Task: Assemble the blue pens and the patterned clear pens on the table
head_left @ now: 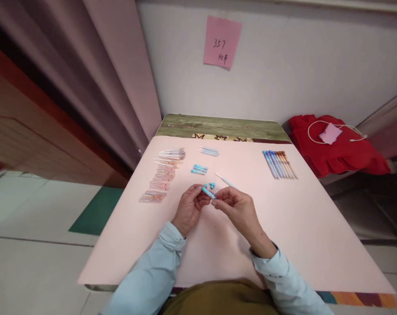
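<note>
Both hands meet over the middle of a pale pink sheet (300,236) that covers the table. My left hand (189,208) and my right hand (237,205) pinch the two ends of a short light-blue pen piece (208,193). Two small blue caps (212,185) lie just beyond the fingers. A thin white refill (225,180) lies to the right of them. Farther back lie two short blue pieces (199,169) and some pale blue barrels (208,151).
A column of clear patterned pen parts (160,181) runs down the left side. A row of several whole pens (279,163) lies at the right rear. Red cloth (336,151) with a white cable sits beside the table. A pink note (222,41) hangs on the wall.
</note>
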`<state>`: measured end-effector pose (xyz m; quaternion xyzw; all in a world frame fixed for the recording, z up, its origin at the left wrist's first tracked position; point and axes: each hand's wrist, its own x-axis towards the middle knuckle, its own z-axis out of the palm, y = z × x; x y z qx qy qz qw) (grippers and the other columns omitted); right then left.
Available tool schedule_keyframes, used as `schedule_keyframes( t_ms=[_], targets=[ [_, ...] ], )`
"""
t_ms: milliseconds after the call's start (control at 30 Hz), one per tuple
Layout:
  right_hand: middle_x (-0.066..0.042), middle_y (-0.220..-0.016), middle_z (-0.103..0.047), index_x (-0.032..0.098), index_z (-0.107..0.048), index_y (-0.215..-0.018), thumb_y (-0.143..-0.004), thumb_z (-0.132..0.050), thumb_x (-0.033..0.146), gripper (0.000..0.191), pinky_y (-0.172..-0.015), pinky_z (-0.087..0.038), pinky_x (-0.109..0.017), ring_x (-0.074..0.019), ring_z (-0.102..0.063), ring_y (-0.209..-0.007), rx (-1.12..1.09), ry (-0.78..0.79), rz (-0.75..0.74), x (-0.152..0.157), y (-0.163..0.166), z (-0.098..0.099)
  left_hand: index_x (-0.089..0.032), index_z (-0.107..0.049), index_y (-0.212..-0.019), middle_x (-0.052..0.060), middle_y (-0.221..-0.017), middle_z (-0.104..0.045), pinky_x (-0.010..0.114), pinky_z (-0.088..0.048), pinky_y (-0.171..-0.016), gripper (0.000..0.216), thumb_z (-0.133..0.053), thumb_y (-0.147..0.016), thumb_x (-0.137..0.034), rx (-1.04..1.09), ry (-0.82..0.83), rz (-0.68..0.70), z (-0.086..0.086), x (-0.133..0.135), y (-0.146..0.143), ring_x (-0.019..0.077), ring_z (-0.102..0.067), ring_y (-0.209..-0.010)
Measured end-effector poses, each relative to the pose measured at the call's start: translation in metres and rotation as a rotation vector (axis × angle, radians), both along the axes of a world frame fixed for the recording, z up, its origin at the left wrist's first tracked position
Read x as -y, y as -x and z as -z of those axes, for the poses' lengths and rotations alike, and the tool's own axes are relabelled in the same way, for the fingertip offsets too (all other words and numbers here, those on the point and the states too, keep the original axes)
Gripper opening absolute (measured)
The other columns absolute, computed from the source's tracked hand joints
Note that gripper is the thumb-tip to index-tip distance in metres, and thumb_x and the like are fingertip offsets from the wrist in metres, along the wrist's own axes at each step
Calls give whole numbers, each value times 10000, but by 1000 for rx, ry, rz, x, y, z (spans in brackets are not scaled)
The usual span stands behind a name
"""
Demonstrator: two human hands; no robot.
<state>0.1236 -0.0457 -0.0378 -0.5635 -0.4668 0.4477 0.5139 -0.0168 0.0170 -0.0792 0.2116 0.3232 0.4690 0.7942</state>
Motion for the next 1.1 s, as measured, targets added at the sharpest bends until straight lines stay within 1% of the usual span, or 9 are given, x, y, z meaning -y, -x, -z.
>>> schedule_keyframes(
  t_ms=[133,267,367,500,633,733,833,933,1100],
  targets=[
    [-19,-693,-685,181,-688,-831,-749,-740,418,257,-590,-515,-257,-153,-640,-613,84,-13,80,-4,-19,-1,-84,-645,-811,42,-678,-672,109,-514,-483,131,-539,-887,-96,86,255,-76,-4,-6,4,65,-625,-526],
    [-16,-695,-681,203,-708,-821,-842,-625,401,215,-615,-464,-275,-168,-635,-639,585,-19,280,-23,-52,6,-84,-621,-843,44,-724,-659,73,-508,-477,199,-443,-931,-73,268,407,-164,-9,-13,12,44,-624,-544],
    [-37,-813,-706,224,-732,-894,-844,-614,351,181,-616,-411,-281,-188,-641,-711,993,95,239,-39,-62,18,-92,-601,-864,43,-749,-650,66,-520,-499,206,-412,-940,-58,394,441,-179,-10,-14,16,34,-620,-555],
    [-65,-909,-694,223,-731,-902,-855,-592,333,183,-589,-357,-263,-194,-640,-792,1203,159,178,-48,-52,32,-96,-592,-882,45,-755,-647,63,-518,-498,212,-394,-954,-72,478,470,-190,-9,-15,19,30,-612,-550],
    [-50,-812,-688,202,-704,-830,-853,-579,307,165,-578,-342,-257,-175,-625,-736,1176,147,210,-42,-46,25,-87,-599,-858,43,-733,-652,82,-514,-473,214,-408,-956,-87,438,441,-184,-8,-14,17,41,-612,-533],
    [6,-712,-673,215,-677,-864,-839,-601,357,163,-563,-382,-242,-143,-597,-610,932,68,223,-23,-45,4,-83,-618,-842,46,-716,-669,108,-515,-451,199,-448,-943,-94,298,399,-193,-8,-12,13,64,-628,-526],
    [13,-707,-675,220,-677,-846,-851,-597,376,175,-501,-413,-214,-128,-600,-579,734,-74,139,4,-39,-17,-83,-634,-812,46,-684,-677,115,-513,-450,201,-474,-933,-104,185,378,-215,-9,-10,9,67,-627,-509],
    [-4,-815,-716,223,-700,-917,-863,-595,320,153,-463,-438,-191,-120,-639,-607,737,-199,141,24,-29,-27,-89,-644,-790,44,-664,-682,113,-511,-458,187,-506,-915,-109,124,324,-224,-9,-8,5,64,-624,-505],
    [-1,-828,-731,212,-706,-940,-867,-596,252,137,-484,-466,-181,-104,-663,-609,845,-320,177,31,-20,-23,-105,-657,-787,45,-663,-695,133,-518,-469,108,-586,-862,-137,16,164,-235,-5,-7,2,84,-639,-531]
  ],
)
